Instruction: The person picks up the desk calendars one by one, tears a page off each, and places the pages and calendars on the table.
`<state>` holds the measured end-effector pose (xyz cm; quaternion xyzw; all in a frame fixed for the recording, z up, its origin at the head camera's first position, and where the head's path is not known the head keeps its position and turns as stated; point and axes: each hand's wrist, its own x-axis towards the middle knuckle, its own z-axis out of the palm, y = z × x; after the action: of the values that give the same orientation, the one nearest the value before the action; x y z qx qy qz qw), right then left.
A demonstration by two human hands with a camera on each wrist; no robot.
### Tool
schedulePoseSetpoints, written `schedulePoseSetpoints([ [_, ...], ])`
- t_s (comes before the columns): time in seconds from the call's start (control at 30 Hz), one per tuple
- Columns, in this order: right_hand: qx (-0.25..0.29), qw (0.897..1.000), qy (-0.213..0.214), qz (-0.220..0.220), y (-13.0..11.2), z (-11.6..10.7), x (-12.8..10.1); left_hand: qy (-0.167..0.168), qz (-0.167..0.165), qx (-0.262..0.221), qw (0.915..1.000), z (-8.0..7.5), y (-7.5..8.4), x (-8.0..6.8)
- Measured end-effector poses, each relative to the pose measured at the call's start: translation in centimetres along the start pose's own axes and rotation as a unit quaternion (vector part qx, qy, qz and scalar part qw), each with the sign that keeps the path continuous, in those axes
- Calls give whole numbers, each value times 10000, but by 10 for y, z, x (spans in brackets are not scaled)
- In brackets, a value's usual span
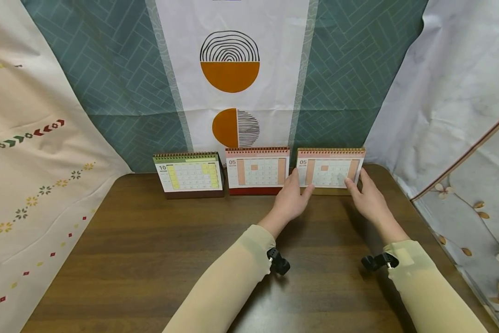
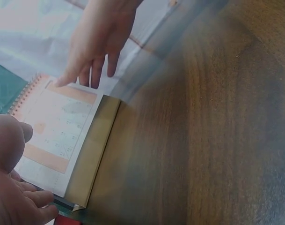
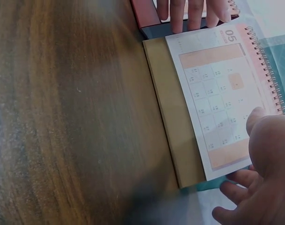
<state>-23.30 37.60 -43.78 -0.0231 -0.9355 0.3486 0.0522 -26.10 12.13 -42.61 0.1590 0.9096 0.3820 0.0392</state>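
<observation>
On the far left hangs a cream cloth [image 1: 33, 180] with flowers and red diamonds. The green calendar [image 1: 193, 176], showing 10, stands on the brown table [image 1: 149, 259], before a teal cloth [image 1: 120, 74]. Next is the red calendar [image 1: 259, 172], showing 05. The left hand [image 1: 288, 200] reaches to the gap after it, fingers extended, thumb apart at the gold calendar's [image 1: 326, 169] lower left corner; whether it touches, I cannot tell. That calendar, also at 05, stands last in the row, between both hands. The right hand [image 1: 371, 201] is at its right edge, thumb over the page, fingers spread beyond the side. Rightmost hangs a pale cloth [image 1: 453, 106] with blossoms
</observation>
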Motion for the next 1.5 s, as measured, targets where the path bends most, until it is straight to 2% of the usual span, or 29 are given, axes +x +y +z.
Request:
schedulePoseSetpoints([
  [0.6, -6, 9989, 339, -329, -4, 0, -21, 10, 150, -36, 9999, 1, 1, -14],
  [0.9, -158, 9989, 346, -272, -2, 0, -32, -47, 114, -125, 9998, 6, -1, -24],
  [1.27, -172, 9987, 303, -363, -4, -2, -45, -99, 212, -284, 9993, 2, -1, -36],
  [1.5, -210, 9993, 74, -297, -5, -4, -53, -157, 231, -318, 9991, 0, -3, -43],
])
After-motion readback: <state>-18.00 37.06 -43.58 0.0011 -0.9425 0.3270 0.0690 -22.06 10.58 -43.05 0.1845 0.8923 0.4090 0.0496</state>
